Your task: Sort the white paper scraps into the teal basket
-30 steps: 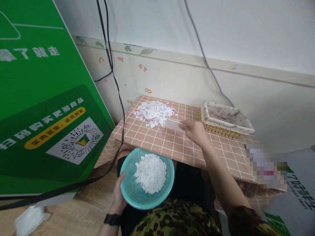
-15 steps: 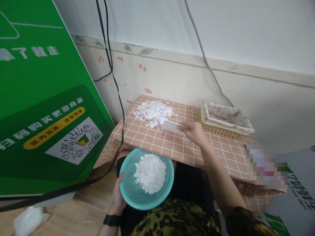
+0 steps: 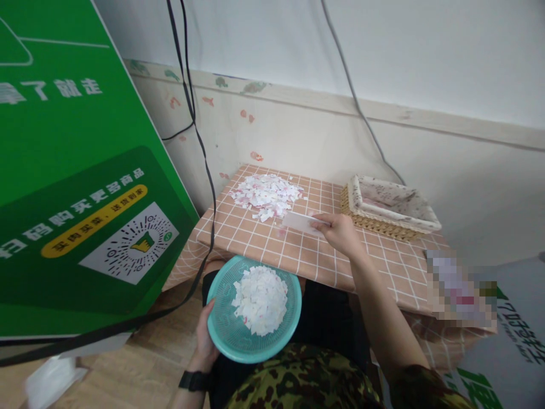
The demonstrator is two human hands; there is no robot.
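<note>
Here's the brown, white-checked, cloth-covered table (image 3: 293, 250), and on its near side a round turquoise plastic colander (image 3: 220, 318), left hand (image 3: 206, 335) clasping its left rim. Far right, a rectangular, cloth-lined wicker basket (image 3: 378, 226)! Far left, a pile of white and pinkish paper scraps (image 3: 266, 192); a white paper heap (image 3: 261, 301) in the colander. Right hand (image 3: 339, 232) pinches a flat white rectangular card (image 3: 298, 222) beside the pile.

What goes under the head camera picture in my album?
Left hand holds a strainer of paper bits; right hand holds a card near a paper pile.
</note>
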